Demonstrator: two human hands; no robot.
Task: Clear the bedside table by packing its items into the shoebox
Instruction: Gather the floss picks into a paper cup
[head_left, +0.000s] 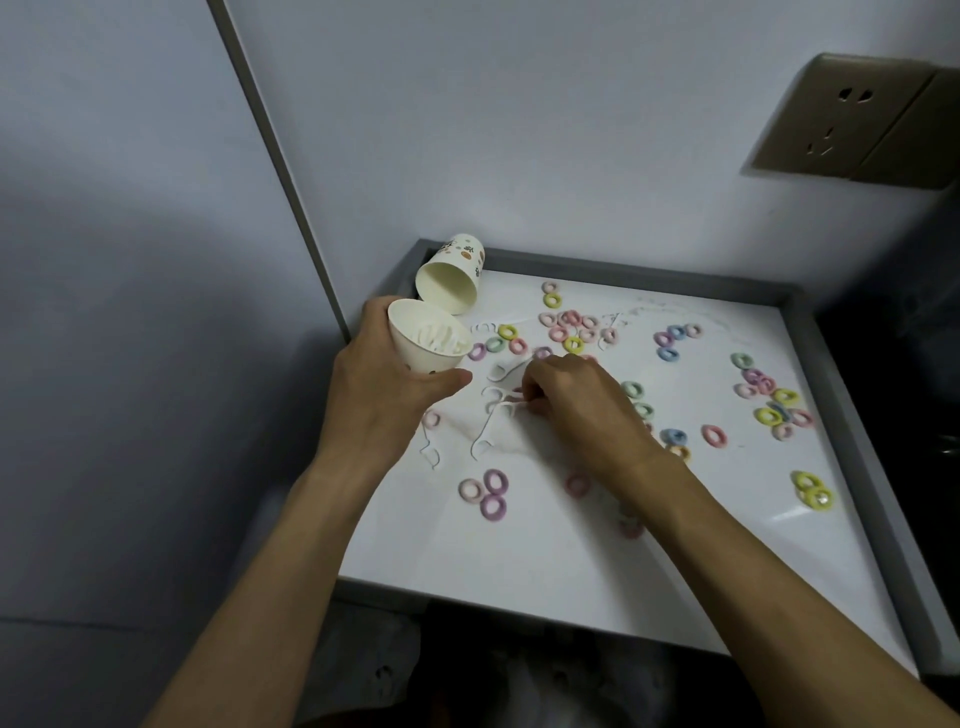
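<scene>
The left hand (384, 395) grips a cup (415, 358) holding picks (439, 335), tilted over the table (571, 571). The right hand (576, 400), fingers curled, pinches loose picks just beside it. Gathering is the step in hand; next, those picks must drop into the cup. No shoebox shows.

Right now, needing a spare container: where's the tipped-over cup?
Head view: the tipped-over cup lies on the table, far-left corner, just behind the left hand holding another cup.

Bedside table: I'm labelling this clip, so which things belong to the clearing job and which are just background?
Job: paper cup in left hand, floss picks, some pinched by right hand, scattered hair ties, tipped cup, table.
Background: wall socket, grey wall strip.
</scene>
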